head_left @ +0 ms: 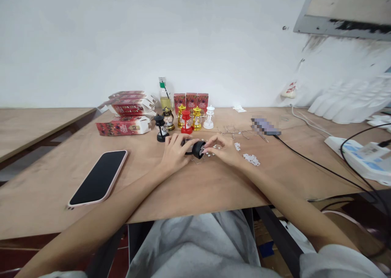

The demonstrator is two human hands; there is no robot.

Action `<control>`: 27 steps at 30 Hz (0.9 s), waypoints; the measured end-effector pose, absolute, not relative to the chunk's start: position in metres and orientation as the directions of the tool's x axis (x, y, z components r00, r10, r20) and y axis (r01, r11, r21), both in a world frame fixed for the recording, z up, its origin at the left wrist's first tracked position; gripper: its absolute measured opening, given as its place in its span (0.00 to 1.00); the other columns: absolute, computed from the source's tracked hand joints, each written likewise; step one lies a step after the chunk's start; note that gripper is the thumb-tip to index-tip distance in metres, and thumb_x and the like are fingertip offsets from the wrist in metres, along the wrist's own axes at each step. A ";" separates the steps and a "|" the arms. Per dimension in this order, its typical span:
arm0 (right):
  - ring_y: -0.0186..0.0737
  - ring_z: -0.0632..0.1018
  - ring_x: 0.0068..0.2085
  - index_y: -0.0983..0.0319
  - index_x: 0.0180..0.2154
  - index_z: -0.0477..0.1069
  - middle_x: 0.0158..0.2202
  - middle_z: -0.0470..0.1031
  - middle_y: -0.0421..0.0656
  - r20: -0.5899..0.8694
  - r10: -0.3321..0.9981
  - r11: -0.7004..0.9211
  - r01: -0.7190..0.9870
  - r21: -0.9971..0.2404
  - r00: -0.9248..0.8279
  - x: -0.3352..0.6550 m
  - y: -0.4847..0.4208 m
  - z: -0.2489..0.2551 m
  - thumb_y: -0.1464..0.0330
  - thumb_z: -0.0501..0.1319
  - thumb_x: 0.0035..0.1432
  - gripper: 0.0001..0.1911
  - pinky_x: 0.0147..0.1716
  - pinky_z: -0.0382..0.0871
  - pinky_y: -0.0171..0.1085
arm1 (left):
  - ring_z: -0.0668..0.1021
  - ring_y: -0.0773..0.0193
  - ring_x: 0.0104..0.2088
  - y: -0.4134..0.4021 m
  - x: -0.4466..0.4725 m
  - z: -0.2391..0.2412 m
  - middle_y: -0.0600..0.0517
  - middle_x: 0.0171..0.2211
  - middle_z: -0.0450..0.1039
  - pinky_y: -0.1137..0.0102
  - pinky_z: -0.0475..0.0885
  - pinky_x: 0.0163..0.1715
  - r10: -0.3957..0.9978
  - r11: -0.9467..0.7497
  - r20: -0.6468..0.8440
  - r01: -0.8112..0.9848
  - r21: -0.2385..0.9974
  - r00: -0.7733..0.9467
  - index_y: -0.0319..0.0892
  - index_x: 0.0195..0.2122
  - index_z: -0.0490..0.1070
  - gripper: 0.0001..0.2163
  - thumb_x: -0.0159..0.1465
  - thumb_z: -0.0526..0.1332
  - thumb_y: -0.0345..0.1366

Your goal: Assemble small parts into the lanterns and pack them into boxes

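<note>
I hold a black lantern (199,149) on its side just above the middle of the table (183,200), its round base turned toward my right. My left hand (175,152) is closed around its body, and the fingertips of my right hand (225,149) are drawn together at the underside of the base; I cannot tell whether they pinch something small there. Beneath and between my hands lie small white bits (209,155) and bent wire. Just beyond my left hand a standing black lantern (160,129) is upright, with a black-and-gold lantern (168,119), two gold ones, a red lantern (186,122) and a white lantern (209,118) grouped near it. Behind them stand three red boxes (191,100) by the wall and a bottle (165,101) of yellowish liquid. Farther left, more printed cartons (122,125) are piled on their sides, and a phone (99,178) in a pale pink case lies near my left forearm. Past my right hand are a little heap of flat white pieces (251,159), some thin wires (233,131), a blurred-out device (265,126) on a black cable, and a white power strip (357,158) at the far right.
</note>
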State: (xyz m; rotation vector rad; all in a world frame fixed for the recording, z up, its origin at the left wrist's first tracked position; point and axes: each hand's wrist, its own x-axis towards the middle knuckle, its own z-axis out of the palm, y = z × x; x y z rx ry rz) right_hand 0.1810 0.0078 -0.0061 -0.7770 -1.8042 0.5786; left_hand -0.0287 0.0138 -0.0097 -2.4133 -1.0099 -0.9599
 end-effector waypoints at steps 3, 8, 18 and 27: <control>0.36 0.77 0.31 0.60 0.29 0.70 0.27 0.76 0.38 0.623 0.737 0.674 0.223 -0.704 -0.261 0.182 0.008 -0.006 0.65 0.69 0.47 0.10 0.33 0.72 0.37 | 0.70 0.55 0.44 0.014 -0.029 -0.010 0.47 0.45 0.72 0.62 0.57 0.39 0.466 -0.691 0.716 0.719 -0.072 0.520 0.47 0.50 0.70 0.18 0.57 0.62 0.33; 0.36 0.77 0.30 0.60 0.28 0.70 0.27 0.76 0.38 0.615 0.742 0.669 0.230 -0.707 -0.267 0.182 0.008 -0.006 0.64 0.70 0.47 0.11 0.32 0.71 0.36 | 0.70 0.55 0.43 0.014 -0.029 -0.010 0.47 0.44 0.73 0.62 0.58 0.38 0.431 -0.693 0.732 0.713 -0.106 0.528 0.46 0.49 0.71 0.18 0.57 0.62 0.32; 0.35 0.76 0.30 0.60 0.27 0.71 0.27 0.75 0.39 0.662 0.699 0.715 0.262 -0.648 -0.271 0.183 0.009 -0.009 0.62 0.68 0.49 0.10 0.33 0.71 0.36 | 0.69 0.56 0.41 0.016 -0.029 -0.012 0.46 0.43 0.73 0.63 0.59 0.37 0.354 -0.709 0.752 0.684 -0.172 0.556 0.45 0.48 0.72 0.15 0.59 0.61 0.33; 0.33 0.73 0.27 0.60 0.24 0.69 0.25 0.73 0.37 0.683 0.685 0.721 0.367 -0.588 -0.253 0.181 0.006 -0.007 0.61 0.65 0.52 0.12 0.29 0.67 0.34 | 0.69 0.54 0.42 0.016 -0.028 -0.015 0.45 0.44 0.72 0.61 0.58 0.38 0.422 -0.722 0.715 0.684 -0.107 0.557 0.48 0.49 0.72 0.15 0.60 0.60 0.34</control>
